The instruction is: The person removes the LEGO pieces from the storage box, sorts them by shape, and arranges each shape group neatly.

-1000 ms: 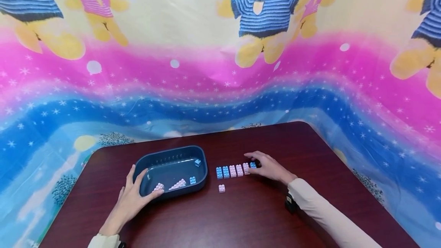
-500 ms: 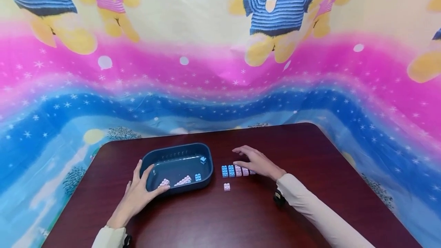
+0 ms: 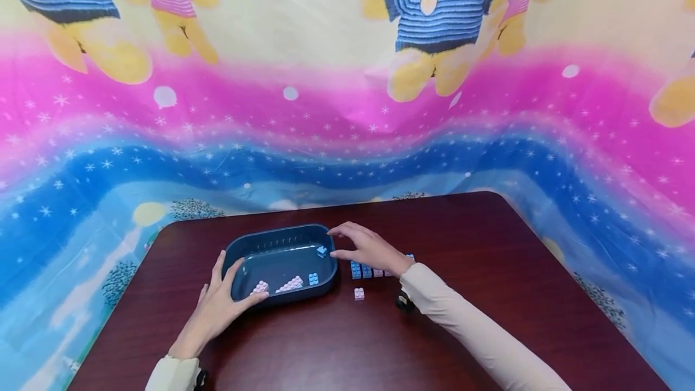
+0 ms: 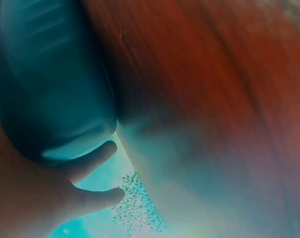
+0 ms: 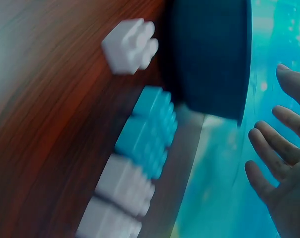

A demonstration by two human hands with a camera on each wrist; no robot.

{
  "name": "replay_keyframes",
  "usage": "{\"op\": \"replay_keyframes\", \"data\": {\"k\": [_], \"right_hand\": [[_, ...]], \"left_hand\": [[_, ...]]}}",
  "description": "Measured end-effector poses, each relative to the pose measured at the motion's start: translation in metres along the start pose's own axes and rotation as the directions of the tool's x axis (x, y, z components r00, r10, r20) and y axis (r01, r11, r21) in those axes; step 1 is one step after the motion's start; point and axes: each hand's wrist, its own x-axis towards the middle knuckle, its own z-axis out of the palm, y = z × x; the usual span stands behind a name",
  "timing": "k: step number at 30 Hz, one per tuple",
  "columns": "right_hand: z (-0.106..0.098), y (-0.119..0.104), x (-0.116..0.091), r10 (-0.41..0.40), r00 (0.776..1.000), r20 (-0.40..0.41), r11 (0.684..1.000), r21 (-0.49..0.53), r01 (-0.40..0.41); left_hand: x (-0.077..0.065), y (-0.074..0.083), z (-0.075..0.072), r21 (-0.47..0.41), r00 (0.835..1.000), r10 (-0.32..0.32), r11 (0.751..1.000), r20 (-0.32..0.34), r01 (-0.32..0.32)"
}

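In the head view my left hand (image 3: 216, 306) rests at the near left corner of a dark blue-green tray (image 3: 239, 245). Its thumb lies along the near wall, and its spread, fairly straight fingers are by the left end. Inside the tray are pink bricks (image 3: 290, 284) and two blue bricks (image 3: 313, 279). At the tray's right end hovers my right hand (image 3: 369, 249), holding nothing, its fingers loosely extended toward the rim. Under its wrist runs a row of blue and pink toy bricks (image 3: 356, 270), partly hidden by that hand and sleeve.
A single small pink brick (image 3: 359, 294) lies in front of the row on the dark red-brown table (image 3: 304, 349). Behind the table hangs a patterned cloth (image 3: 336, 155) with bears and snowflakes.
My right hand has let go of the right end of the brick row and moved left to the tray's right rim. My left hand stays at the tray. The view has shifted slightly.
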Motion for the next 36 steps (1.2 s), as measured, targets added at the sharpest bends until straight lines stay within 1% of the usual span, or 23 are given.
{"op": "replay_keyframes", "data": {"k": [5, 13, 16, 20, 27, 32, 36], "right_hand": [[0.012, -0.013, 0.014, -0.047, 0.998, 0.042, 0.999, -0.017, 0.047], [0.030, -0.029, 0.027, -0.102, 0.993, 0.059, 0.993, -0.052, 0.105], [0.039, -0.036, 0.030, -0.098, 0.993, 0.067, 0.994, -0.041, 0.101], [0.053, -0.046, 0.033, -0.086, 0.991, 0.101, 0.996, -0.025, 0.089], [0.074, -0.061, 0.044, -0.107, 0.982, 0.155, 0.994, 0.008, 0.107], [0.087, -0.065, 0.050, -0.124, 0.979, 0.162, 0.992, -0.003, 0.126], [0.092, -0.068, 0.054, -0.116, 0.979, 0.166, 0.993, -0.008, 0.119]], "left_hand": [[0.000, -0.001, 0.000, 0.000, 1.000, -0.003, 1.000, 0.005, 0.003], [-0.001, 0.000, -0.002, 0.003, 1.000, -0.018, 1.000, 0.008, 0.018], [0.000, 0.000, -0.002, 0.004, 1.000, -0.018, 1.000, 0.013, 0.018], [0.000, 0.000, -0.001, 0.006, 1.000, -0.015, 1.000, 0.023, 0.015], [0.001, -0.001, 0.001, 0.003, 0.999, -0.021, 1.000, 0.028, 0.021], [0.001, -0.001, 0.001, -0.003, 1.000, -0.010, 1.000, 0.021, 0.010], [0.002, -0.001, 0.000, -0.002, 1.000, -0.007, 1.000, 0.015, 0.007]]}}
